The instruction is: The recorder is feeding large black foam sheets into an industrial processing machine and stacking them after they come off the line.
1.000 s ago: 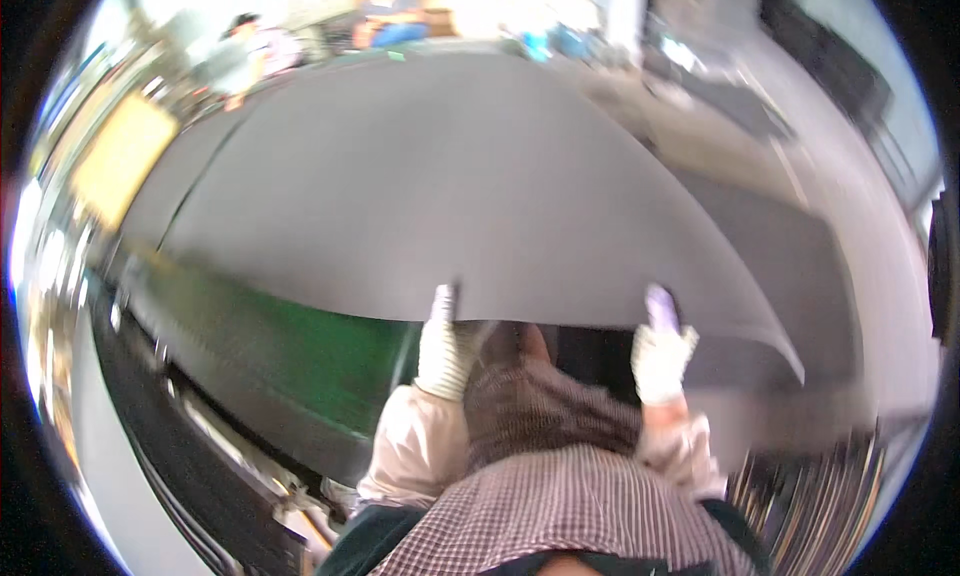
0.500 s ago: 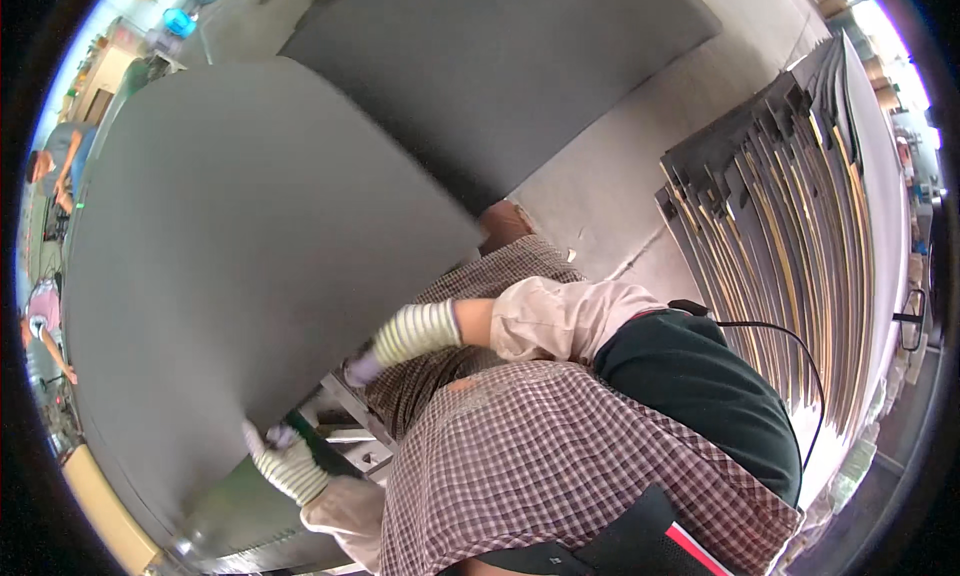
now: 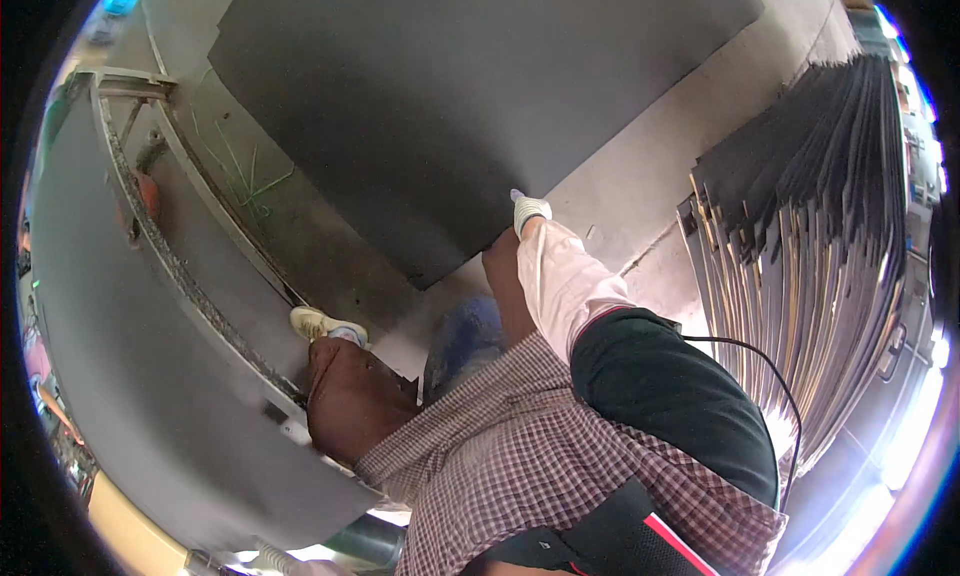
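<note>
My right hand [image 3: 531,212], in a white striped glove with a purple fingertip, reaches down and forward to the near right edge of a large dark grey sheet [image 3: 480,106] low in front of me. One fingertip shows over the sheet's edge; the other fingers are mostly hidden, and the hand looks closed on that edge. At the bottom left, only a blurred striped part of my left hand [image 3: 278,558] shows beside the near end of another large grey sheet [image 3: 190,416]. Its fingers cannot be made out. That sheet lies along a metal frame [image 3: 165,241].
A tall stack of dark sheets with pale edges [image 3: 790,266] stands at the right. My shoe [image 3: 322,324] is on the floor beside the frame. Green strapping [image 3: 250,186] lies on the floor. A yellow panel [image 3: 135,526] is at lower left. A black cable [image 3: 765,353] runs beside my right arm.
My right hand has moved from the left-hand grey sheet forward and right to the dark sheet's edge. The grey sheet has shifted left and down, uncovering the frame. My view has swung too.
</note>
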Demonstrator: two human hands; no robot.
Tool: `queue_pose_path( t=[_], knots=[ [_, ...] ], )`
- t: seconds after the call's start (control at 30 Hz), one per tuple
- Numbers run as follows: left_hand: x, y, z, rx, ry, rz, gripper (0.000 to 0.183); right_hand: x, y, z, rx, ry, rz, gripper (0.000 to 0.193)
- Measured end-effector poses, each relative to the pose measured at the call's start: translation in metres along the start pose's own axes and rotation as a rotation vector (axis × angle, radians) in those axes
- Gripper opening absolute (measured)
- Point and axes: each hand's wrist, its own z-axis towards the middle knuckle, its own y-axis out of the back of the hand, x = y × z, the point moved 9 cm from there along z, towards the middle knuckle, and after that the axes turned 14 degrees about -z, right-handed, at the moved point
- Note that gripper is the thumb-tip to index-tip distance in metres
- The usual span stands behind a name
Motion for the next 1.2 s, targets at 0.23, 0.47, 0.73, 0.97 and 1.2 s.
queue_pose_path(
  t=[0.23, 0.47, 0.73, 0.97, 1.2],
  knots=[
    [-0.209, -0.079, -0.026, 0.16, -0.645, -0.074, 0.063, 0.015, -0.009, 0.063, -0.113, 0.016, -0.027, 0.077],
    [-0.166, -0.161, -0.11, 0.606, 0.116, -0.774, 0.028, 0.019, 0.006, -0.035, -0.129, 0.068, 0.073, 0.08],
    [-0.159, -0.287, -0.341, 1.491, 0.518, -0.789, 0.048, 0.021, -0.01, 0.07, 0.015, 0.186, -0.192, 0.063],
    [-0.098, -0.356, -0.469, 1.206, 2.3, -1.048, 0.077, 0.046, -0.007, -0.07, 0.089, 0.329, 0.88, 0.044],
    [-0.275, -0.281, -0.171, 0.856, 0.682, -1.308, 0.025, 0.063, 0.143, -0.26, 0.31, 0.554, 1.064, 0.03]
  ],
)
